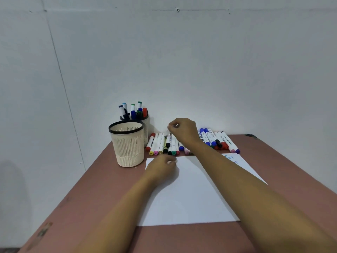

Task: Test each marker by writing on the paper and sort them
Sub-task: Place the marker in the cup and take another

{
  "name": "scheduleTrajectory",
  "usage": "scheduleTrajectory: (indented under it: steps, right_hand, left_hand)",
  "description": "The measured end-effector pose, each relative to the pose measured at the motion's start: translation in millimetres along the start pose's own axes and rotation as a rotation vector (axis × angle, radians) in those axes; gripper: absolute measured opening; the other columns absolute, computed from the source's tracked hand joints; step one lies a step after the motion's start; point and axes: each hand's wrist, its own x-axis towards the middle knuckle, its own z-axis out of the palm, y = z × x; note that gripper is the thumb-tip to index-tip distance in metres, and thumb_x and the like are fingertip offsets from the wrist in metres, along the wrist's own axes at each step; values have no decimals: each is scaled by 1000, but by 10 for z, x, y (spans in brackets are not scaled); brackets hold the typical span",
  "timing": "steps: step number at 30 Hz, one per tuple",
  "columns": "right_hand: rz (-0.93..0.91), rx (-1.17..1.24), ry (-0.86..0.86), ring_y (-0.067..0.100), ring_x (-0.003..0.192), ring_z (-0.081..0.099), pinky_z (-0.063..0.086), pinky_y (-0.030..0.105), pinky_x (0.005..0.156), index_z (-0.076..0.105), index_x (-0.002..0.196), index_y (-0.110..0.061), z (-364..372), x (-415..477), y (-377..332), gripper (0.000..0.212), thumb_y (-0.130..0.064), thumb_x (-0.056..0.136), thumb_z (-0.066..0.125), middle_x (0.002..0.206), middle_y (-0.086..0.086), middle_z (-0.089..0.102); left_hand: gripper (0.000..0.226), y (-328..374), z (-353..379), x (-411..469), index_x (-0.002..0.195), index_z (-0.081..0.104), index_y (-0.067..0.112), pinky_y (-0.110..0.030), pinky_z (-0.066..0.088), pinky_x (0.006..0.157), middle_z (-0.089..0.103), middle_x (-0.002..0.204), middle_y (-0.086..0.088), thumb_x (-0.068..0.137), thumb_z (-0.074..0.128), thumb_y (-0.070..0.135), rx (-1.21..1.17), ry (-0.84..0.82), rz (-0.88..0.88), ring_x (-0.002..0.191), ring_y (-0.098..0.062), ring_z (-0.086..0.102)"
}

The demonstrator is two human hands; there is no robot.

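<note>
A white sheet of paper (189,194) lies on the brown table, with blue writing at its far right corner. Behind it lies a row of several markers (158,143) with coloured caps, and a second group of markers (213,138) lies to the right. My right hand (183,131) reaches over the row and pinches the far end of a white marker with a black cap (168,141), which is tilted up from the others. My left hand (162,168) rests on the paper's far left corner with its fingers loosely curled and nothing visible in them.
A cream holder with a black rim (127,143) stands left of the paper, and nothing shows above its rim. A second holder (145,125) behind it has several markers standing in it. A white wall runs close behind the table (91,198).
</note>
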Motion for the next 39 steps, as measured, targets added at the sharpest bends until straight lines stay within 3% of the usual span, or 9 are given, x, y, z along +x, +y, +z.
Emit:
scheduleTrajectory:
  steps: [5,8,11,15,20,22,26,30,39]
  right_hand:
    - [43,214,197,3,66,54,39,7,60,72,93,-10,-371,-338,23,16,-16,91,58,73,-9,63]
    - [143,376,300,12,70,55,46,25,70,68,84,-19,-574,-540,94,14,-18,92,56,70,-7,61]
    - [234,515,334,13,65,46,41,31,65,68,79,-18,-743,-744,144,20,-15,93,54,66,-3,53]
    - [250,602,269,8,53,41,38,21,51,66,74,-15,-751,-973,228,27,-9,95,50,61,2,47]
    - [341,817,244,10,51,39,36,22,49,63,78,-10,-688,-1013,279,23,-17,98,52,58,1,48]
    - [386,954,126,9,49,42,36,22,49,60,81,-10,-668,-1026,281,21,-25,96,56,56,0,50]
    - [350,751,-140,7,53,47,40,19,52,63,83,-10,-530,-1100,310,16,-24,92,63,61,0,54]
    - [307,773,-141,9,57,48,40,19,55,65,86,-11,-493,-1080,347,12,-19,94,60,62,1,56]
    - [215,809,-183,8,59,45,39,19,56,62,84,-10,-495,-1050,414,15,-19,95,58,61,-1,52]
  left_hand:
    - [39,45,-101,-46,129,57,13,-20,31,98,52,138,-2,94,39,12,0,84,17,128,-15,44]
    - [38,57,-65,-69,130,55,13,-22,31,98,48,137,-3,94,41,11,76,168,105,126,-15,43]
    - [34,84,-78,-96,126,52,11,-21,36,88,47,131,-4,93,46,10,17,311,180,114,-16,48]
    - [38,157,-99,-207,129,48,15,-13,30,85,49,125,3,94,53,27,55,199,376,113,-10,46]
    - [27,221,-48,-263,114,52,14,-25,28,63,54,92,1,100,40,33,189,87,335,79,-14,47]
    - [23,228,-33,-272,108,51,13,-27,29,64,53,88,0,100,40,31,194,99,376,77,-16,46]
    - [13,253,-13,-289,95,46,16,-20,29,55,41,69,13,99,43,29,153,91,454,64,-9,42]
    - [23,267,-30,-308,111,53,13,-10,33,57,47,74,12,99,44,29,103,88,445,64,-6,43]
    - [27,292,-9,-315,105,54,10,-15,33,55,46,67,7,97,47,35,6,84,392,60,1,45]
